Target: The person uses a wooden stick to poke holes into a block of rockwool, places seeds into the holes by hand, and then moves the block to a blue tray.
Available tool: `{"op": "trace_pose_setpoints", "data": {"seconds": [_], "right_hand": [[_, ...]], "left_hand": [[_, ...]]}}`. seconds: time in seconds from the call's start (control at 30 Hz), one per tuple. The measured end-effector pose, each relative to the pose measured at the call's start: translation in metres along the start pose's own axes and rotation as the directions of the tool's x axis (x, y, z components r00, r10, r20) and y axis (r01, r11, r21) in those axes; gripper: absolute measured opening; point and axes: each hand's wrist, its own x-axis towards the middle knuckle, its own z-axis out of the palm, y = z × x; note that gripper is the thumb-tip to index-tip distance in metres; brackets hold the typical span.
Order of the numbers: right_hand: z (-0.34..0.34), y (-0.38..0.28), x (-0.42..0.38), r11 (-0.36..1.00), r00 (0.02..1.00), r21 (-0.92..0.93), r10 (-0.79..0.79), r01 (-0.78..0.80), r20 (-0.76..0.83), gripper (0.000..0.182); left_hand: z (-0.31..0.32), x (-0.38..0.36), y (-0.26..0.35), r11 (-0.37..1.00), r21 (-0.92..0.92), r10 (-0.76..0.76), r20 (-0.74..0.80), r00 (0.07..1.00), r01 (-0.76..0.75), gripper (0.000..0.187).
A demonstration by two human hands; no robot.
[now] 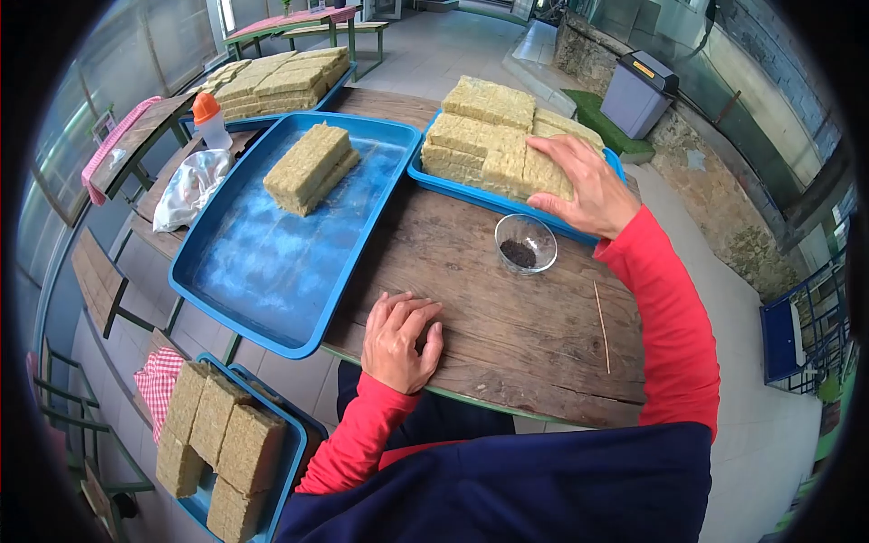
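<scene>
Blocks (480, 136) of pale yellow, rough material sit stacked in the right tray (471, 189), a blue one at the upper right of the frame. The right hand (584, 185) grips the near right end of this stack, fingers spread over the top and thumb against the front side. The left hand (398, 348) holds nothing; it rests palm down with loosely bent fingers near the front edge of the wooden tabletop (462, 308), at the lower centre.

Just below the right tray, near the right hand, a clear bowl (550, 258) holds dark grains (519, 254) at its bottom. A thin stick (601, 326) lies on the tabletop at the right, below and to the right of the bowl.

Left of centre, the large tray (244, 281), blue and wet-looking, carries a small block stack (310, 167) toward its far end. Beyond its left side are a white bag (192, 190) and a clear bottle (213, 131) with an orange cap. At the upper left, the far tray (339, 93) is piled with more blocks. At the lower left, below tabletop height, the low tray (291, 457) holds several blocks, with a red checked cloth (157, 376) beside it. A grey bin (636, 98) stands at the upper right.
</scene>
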Motion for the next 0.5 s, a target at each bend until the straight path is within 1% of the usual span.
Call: {"op": "trace_pose_setpoints", "data": {"seconds": [0.07, 0.13, 0.2, 0.33, 0.5], "right_hand": [[0.022, 0.025, 0.03, 1.0, 1.0, -0.026, -0.009, 0.009, -0.008, 0.066], [0.045, 0.043, 0.059, 0.999, 0.999, -0.029, 0.037, -0.037, 0.003, 0.064], [0.068, 0.057, 0.081, 0.999, 0.999, -0.021, 0.038, -0.037, 0.015, 0.064], [0.099, 0.069, 0.099, 0.997, 0.996, -0.026, 0.072, -0.071, 0.048, 0.065], [0.114, 0.073, 0.1, 0.995, 0.992, -0.033, 0.097, -0.094, 0.087, 0.063]], "left_hand": [[0.0, 0.0, 0.0, 1.0, -0.007, -0.009, 0.011, 1.0, 0.009, 0.021], [-0.001, 0.001, -0.001, 1.0, -0.001, -0.018, 0.008, 1.0, 0.018, 0.022], [-0.002, 0.001, 0.0, 0.999, -0.016, -0.03, 0.024, 0.999, 0.03, 0.023], [0.0, 0.001, 0.0, 0.999, -0.022, -0.037, 0.006, 0.999, 0.037, 0.024], [0.0, 0.001, 0.0, 0.999, -0.012, -0.044, 0.016, 0.999, 0.044, 0.024]]}}
